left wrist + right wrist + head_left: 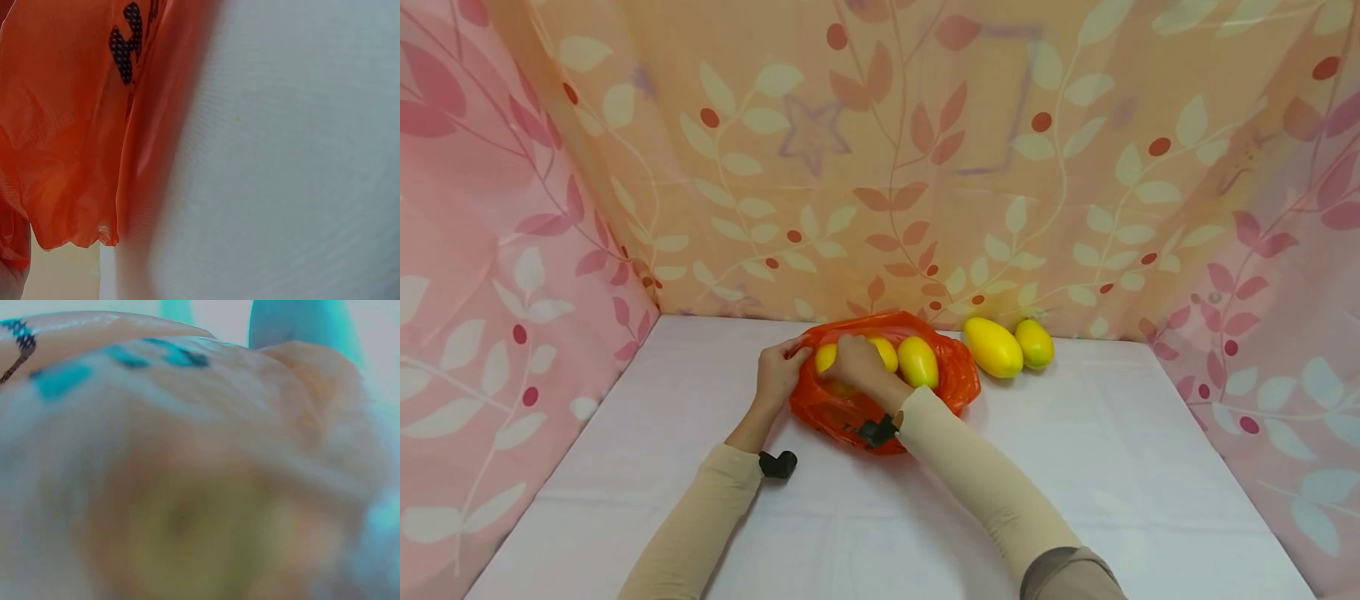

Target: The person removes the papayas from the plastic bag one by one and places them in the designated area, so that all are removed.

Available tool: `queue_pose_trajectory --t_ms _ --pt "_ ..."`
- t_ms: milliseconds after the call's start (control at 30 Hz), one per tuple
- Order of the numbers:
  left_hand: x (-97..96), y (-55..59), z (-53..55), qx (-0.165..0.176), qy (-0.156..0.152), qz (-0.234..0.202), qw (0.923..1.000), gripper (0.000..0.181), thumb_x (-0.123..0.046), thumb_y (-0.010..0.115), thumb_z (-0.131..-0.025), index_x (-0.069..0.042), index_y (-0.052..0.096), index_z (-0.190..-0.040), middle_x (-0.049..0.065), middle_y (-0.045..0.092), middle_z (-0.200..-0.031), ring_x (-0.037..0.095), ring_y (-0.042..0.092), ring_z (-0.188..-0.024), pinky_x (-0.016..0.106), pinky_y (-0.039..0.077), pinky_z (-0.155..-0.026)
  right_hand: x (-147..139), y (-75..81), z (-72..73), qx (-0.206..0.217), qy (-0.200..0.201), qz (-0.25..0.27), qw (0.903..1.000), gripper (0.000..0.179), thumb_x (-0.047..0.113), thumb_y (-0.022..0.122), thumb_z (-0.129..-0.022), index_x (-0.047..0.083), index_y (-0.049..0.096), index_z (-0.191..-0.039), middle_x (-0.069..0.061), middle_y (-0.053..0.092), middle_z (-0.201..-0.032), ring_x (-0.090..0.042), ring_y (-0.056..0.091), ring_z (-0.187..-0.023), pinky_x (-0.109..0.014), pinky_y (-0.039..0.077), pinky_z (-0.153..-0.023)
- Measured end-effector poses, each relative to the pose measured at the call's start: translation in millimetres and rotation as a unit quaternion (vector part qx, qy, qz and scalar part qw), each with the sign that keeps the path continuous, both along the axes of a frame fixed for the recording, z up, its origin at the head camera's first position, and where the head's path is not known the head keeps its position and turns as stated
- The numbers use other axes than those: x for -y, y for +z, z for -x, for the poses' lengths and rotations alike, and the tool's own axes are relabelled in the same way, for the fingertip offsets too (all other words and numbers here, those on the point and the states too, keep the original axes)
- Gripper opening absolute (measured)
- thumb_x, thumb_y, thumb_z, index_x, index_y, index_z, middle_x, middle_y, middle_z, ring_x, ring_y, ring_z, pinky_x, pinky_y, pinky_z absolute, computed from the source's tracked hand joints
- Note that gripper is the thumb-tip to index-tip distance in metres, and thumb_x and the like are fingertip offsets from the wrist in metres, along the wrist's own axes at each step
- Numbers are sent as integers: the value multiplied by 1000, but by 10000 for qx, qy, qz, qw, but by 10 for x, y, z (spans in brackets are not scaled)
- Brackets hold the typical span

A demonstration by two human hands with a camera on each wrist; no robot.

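A red plastic bag (958, 375) lies spread on the table with its mouth facing up. Inside it are several yellow mangoes, among them one at the right (917, 362). My left hand (778, 375) pinches the bag's left rim; in the left wrist view the bag (69, 144) hangs in folds with black print. Reaching into the bag, my right hand (859, 364) curls its fingers around a yellow mango (825, 358) at the left, its fingertips partly hidden. The right wrist view is blurred, with a yellowish round shape (194, 531) close to the camera.
Two more yellow fruits, a larger one (992, 347) and a smaller one (1035, 344), lie to the right of the bag near the back edge. White cloth covers the table (1097, 467). Floral curtains (895, 167) stand behind and at both sides.
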State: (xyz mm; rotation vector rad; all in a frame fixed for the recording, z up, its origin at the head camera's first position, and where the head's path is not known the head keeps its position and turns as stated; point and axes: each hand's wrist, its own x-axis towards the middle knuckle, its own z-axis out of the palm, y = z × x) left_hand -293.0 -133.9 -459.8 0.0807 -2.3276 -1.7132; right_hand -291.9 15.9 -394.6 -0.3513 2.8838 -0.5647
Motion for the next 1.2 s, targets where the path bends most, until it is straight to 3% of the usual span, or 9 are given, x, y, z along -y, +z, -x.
queue_pose_trajectory --t_ms 300,667,867,967,1133,1200 --pt "16 -22 -13 108 35 97 9999 31 -13 65 -92 -2 68 -121 19 68 -121 31 60 -119 43 50 -101 -132 157 13 186 -61 186 9996 62 39 79 -79 6 55 -125 -9 62 -113 -24 56 -94 -35 53 -87" --pt "6 4 29 30 40 298 9995 30 -14 66 -92 -2 69 -120 19 68 -120 32 61 -117 45 50 -99 -300 433 15 259 261 380 9986 71 35 79 -78 5 52 -137 -10 63 -120 -26 57 -101 -36 52 -93" --pt "-7 -23 17 58 96 354 9993 29 -13 67 -92 -2 70 -119 18 70 -117 29 64 -111 31 54 -88 -416 525 11 293 260 558 9977 83 32 81 -78 15 41 -149 -10 61 -128 -26 56 -103 -37 51 -92" --pt "-8 -14 11 61 86 330 9994 30 -13 67 -92 -2 69 -119 17 70 -118 29 64 -110 29 54 -86 -471 572 45 296 274 547 9977 78 31 81 -78 14 46 -146 -10 61 -126 -26 57 -102 -37 52 -91" --pt "2 13 15 34 2 270 9996 31 -14 66 -92 -1 69 -120 19 68 -121 31 62 -114 40 52 -94 -570 658 111 276 272 372 9986 71 35 81 -77 8 53 -137 -10 62 -123 -27 57 -104 -38 51 -90" --pt "7 16 12 52 -13 284 9996 30 -14 66 -93 -1 69 -120 18 68 -121 30 61 -116 39 51 -94 -609 683 131 322 294 360 9984 73 36 80 -77 8 51 -138 -11 61 -126 -27 57 -106 -38 51 -92"
